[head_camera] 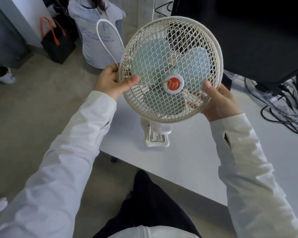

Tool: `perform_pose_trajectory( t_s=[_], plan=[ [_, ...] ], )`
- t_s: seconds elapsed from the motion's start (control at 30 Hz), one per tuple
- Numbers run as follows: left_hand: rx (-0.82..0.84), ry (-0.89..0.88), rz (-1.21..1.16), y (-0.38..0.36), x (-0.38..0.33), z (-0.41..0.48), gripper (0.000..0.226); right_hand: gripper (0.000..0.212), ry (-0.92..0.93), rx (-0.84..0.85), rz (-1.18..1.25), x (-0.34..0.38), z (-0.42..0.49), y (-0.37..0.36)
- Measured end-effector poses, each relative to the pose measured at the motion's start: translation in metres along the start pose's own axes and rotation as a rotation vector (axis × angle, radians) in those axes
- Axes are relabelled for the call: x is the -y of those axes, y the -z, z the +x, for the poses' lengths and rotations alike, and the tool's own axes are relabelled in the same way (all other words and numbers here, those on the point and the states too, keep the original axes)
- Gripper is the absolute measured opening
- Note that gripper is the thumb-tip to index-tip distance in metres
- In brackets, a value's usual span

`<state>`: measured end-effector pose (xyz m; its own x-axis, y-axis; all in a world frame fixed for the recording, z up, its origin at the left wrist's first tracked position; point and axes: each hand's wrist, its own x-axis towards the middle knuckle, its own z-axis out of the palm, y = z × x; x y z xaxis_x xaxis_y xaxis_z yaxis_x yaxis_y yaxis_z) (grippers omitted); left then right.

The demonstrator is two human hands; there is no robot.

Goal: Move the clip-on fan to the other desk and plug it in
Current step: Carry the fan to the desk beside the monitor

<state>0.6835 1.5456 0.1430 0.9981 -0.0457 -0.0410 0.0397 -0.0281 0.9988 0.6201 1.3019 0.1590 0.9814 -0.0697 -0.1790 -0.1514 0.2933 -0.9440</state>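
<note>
Holding fan (169, 69) up by cage rim over left edge of white desk (187, 160), grille tilting toward camera. Clamping left rim with left hand (110, 81), thumb across mesh, also catching white cord (107, 40) looping upward. Cupping lower right rim with right hand (217, 100), thumb on mesh, fingers curling behind. Dangling clip (156, 134) low at desk edge; touching or not, cannot tell. Noting black cables (282, 107) tangling at far right.

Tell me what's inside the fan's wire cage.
Pale blue blades sit inside the wire cage, behind the red centre badge. The right hand grips the rim, fingers showing through the mesh. The motor is hidden by the blades and badge.
</note>
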Motion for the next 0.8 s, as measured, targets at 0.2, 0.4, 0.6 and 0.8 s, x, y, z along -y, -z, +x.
perform_pose_trajectory(
  t_s=[0.2,0.4,0.6,0.8],
  plan=[
    [0.01,0.002,0.02,0.009,-0.006,0.051,0.123,0.05,0.004,-0.006,0.046,0.002,0.051,-0.009],
    [0.008,-0.007,0.025,0.015,-0.007,0.097,0.119,0.055,-0.012,-0.03,0.089,0.003,0.097,-0.019],
    [0.042,0.023,0.036,0.021,-0.003,0.135,0.098,0.057,-0.027,-0.062,0.08,0.004,0.129,-0.025],
    [0.108,-0.003,0.024,0.027,0.0,0.175,0.098,0.055,-0.012,-0.113,0.066,0.002,0.157,-0.037]
  ],
)
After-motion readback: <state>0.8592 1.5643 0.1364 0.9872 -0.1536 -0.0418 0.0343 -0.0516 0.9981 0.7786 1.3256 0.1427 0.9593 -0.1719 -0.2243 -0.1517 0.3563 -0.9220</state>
